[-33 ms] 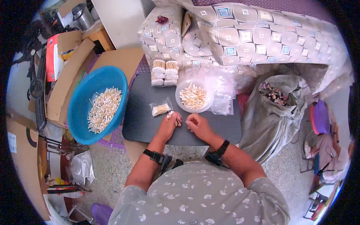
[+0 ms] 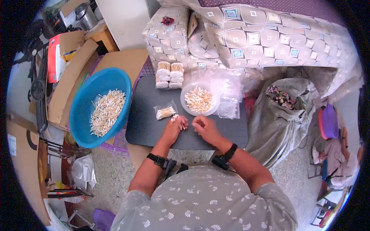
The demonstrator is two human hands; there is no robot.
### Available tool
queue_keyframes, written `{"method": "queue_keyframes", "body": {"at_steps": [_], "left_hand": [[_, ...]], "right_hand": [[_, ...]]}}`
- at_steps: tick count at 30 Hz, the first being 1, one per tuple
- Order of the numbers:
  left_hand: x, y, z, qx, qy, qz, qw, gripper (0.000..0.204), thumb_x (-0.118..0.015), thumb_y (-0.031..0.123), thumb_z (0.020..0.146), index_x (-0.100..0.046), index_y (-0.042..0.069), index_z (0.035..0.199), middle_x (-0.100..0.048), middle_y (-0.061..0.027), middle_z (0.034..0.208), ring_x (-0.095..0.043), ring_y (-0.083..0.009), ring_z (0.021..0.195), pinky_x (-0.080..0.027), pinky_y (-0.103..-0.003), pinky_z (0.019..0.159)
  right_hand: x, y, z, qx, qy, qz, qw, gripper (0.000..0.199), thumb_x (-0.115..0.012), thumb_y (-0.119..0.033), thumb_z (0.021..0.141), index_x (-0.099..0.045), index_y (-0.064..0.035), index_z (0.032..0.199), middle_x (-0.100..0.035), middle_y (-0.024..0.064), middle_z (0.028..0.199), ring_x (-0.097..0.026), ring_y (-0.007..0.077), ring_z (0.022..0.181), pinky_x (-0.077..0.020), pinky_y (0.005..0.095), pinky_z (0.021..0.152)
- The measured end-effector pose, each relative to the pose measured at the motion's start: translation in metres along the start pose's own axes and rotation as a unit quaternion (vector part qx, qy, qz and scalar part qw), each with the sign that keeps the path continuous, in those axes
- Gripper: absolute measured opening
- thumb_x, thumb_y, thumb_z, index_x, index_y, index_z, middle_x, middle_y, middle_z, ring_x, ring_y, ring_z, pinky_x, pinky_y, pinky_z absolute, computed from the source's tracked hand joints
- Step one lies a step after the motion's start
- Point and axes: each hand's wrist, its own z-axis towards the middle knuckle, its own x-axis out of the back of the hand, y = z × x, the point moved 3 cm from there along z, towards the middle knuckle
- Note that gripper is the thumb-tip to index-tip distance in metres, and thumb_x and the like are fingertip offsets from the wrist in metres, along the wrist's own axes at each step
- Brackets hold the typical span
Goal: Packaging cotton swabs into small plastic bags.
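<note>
White-tipped cotton swabs (image 2: 174,117), bunched in the left hand (image 2: 174,129), near a round whitish bowl (image 2: 216,102) of loose swabs (image 2: 198,99)

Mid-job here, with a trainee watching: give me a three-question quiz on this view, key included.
1. Which hand plainly holds cotton swabs?
2. True or false: the blue basin sits to the left of the dark table.
3. What lies directly right of the white bowl? A) scissors, B) clear plastic bags, C) paper cups.

Key: 1. Left hand; 2. True; 3. B.
</note>
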Motion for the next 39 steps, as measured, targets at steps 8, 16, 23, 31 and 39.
{"method": "queue_keyframes", "body": {"at_steps": [8,16,23,31,39], "left_hand": [[0.007,-0.008,0.002,-0.005,0.002,-0.063,0.998,0.027,-0.044,0.026,0.1,-0.057,0.005,0.089,-0.056,-0.0025,0.07,-0.052,-0.0114,0.059,-0.043,-0.026,0.053],[0.0,-0.01,-0.001,-0.098,0.03,0.196,0.975,0.025,-0.045,0.026,0.098,-0.058,0.006,0.093,-0.05,0.0013,0.063,-0.046,-0.0071,0.056,-0.039,-0.025,0.052],[0.002,-0.011,0.003,-0.095,0.022,0.148,0.984,0.024,-0.045,0.028,0.099,-0.057,0.009,0.092,-0.047,0.0033,0.064,-0.04,-0.006,0.054,-0.034,-0.022,0.048],[0.0,-0.01,0.0,-0.101,0.008,0.134,0.986,0.021,-0.045,0.025,0.098,-0.057,0.008,0.093,-0.048,0.0036,0.064,-0.04,-0.0053,0.05,-0.034,-0.021,0.045],[0.002,-0.006,0.002,-0.043,0.013,0.015,0.999,0.021,-0.047,0.026,0.098,-0.057,0.008,0.095,-0.046,0.0035,0.062,-0.038,-0.0055,0.049,-0.033,-0.022,0.043]], "right_hand": [[0.068,-0.039,0.07,0.142,0.049,-0.318,0.936,0.017,-0.06,-0.015,0.081,-0.06,-0.0052,0.096,-0.06,0.015,0.093,-0.059,0.0318,0.085,-0.049,0.0409,0.075],[0.069,-0.031,0.103,0.121,0.005,-0.487,0.865,0.016,-0.058,-0.017,0.081,-0.06,-0.007,0.094,-0.056,0.017,0.092,-0.058,0.0355,0.088,-0.0496,0.0449,0.074],[0.077,-0.022,0.105,0.088,-0.034,-0.629,0.772,0.018,-0.054,-0.02,0.083,-0.061,-0.0048,0.089,-0.057,0.0179,0.087,-0.059,0.0347,0.084,-0.0514,0.0439,0.071],[0.085,-0.04,0.088,0.134,-0.014,-0.598,0.79,0.02,-0.057,-0.025,0.085,-0.065,-0.0074,0.079,-0.059,0.0145,0.081,-0.06,0.0353,0.074,-0.0509,0.0449,0.067],[0.041,-0.033,0.027,-0.069,-0.099,-0.129,0.984,0.02,-0.058,-0.023,0.09,-0.062,-0.0032,0.087,-0.063,0.0086,0.077,-0.063,0.0171,0.065,-0.0513,0.0322,0.059]]}}
